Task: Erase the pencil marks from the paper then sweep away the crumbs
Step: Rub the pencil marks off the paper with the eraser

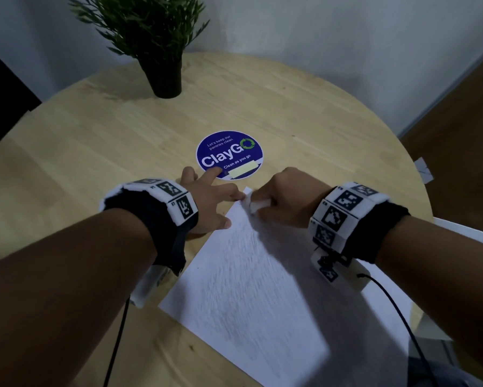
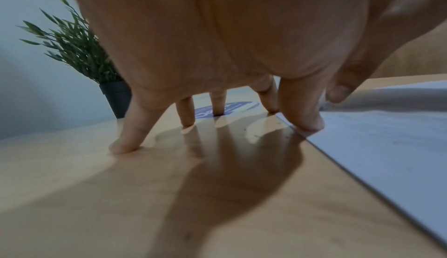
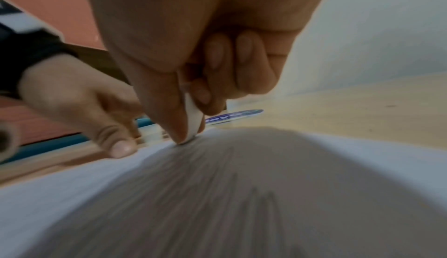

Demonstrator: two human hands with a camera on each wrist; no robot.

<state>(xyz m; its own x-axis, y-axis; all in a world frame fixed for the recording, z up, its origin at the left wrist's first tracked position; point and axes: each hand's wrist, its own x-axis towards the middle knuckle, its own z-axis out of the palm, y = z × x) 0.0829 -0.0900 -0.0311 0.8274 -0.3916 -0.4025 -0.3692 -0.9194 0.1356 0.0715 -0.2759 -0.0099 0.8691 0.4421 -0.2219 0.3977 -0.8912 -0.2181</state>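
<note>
A white sheet of paper (image 1: 251,280) lies at an angle on the round wooden table (image 1: 109,129), covered with faint grey pencil strokes (image 3: 217,195). My right hand (image 1: 285,199) pinches a white eraser (image 1: 258,205) between thumb and fingers and presses its tip (image 3: 192,126) on the paper near the far corner. My left hand (image 1: 206,196) stands with spread, straight fingers (image 2: 130,137) on the table; its thumb (image 2: 307,116) and index fingertip press the paper's left edge (image 2: 362,166). No crumbs are plainly visible.
A round blue "ClayGo" sticker (image 1: 230,155) lies just beyond the hands. A potted green plant (image 1: 156,46) stands at the table's far side, near a pale wall. A white chair edge (image 1: 463,233) shows at the right; cables hang from both wristbands.
</note>
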